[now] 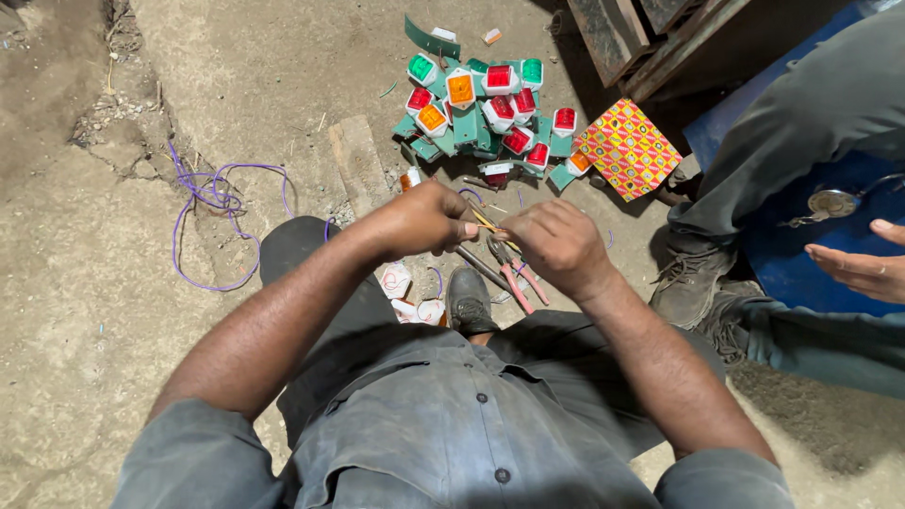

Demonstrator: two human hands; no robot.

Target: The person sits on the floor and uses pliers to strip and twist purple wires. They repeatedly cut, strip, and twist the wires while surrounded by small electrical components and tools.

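head view, person seated on the dirt floor, both hands raised over the lap. the left hand and the right hand meet at centre frame, each with its fingers pressed together in a pinch on the ends of thin yellow wires; the wires sit between the two hands, above the boot. the gap between the pinches is very short, and how much wire is bared there cannot be told.

risks, judged from this pose: the wire ends are fine and held only by fingertip pressure, so a slip of either pinch could let them spring apart or drop into the litter below. a sharp strand could prick a fingertip. the red-handled pliers and a dark metal tool lie on the floor just beneath the hands, where a dropped wire could be lost among them.

surroundings: at far centre a heap of small square lamps with red, orange and green lenses in green and white housings; to its right a yellow-and-red patterned packet. a loose coil of purple wire lies at left, well apart. a wooden strip lies between coil and heap. white scraps lie near the boot. at right, another person's hand is open, beside a blue drum.
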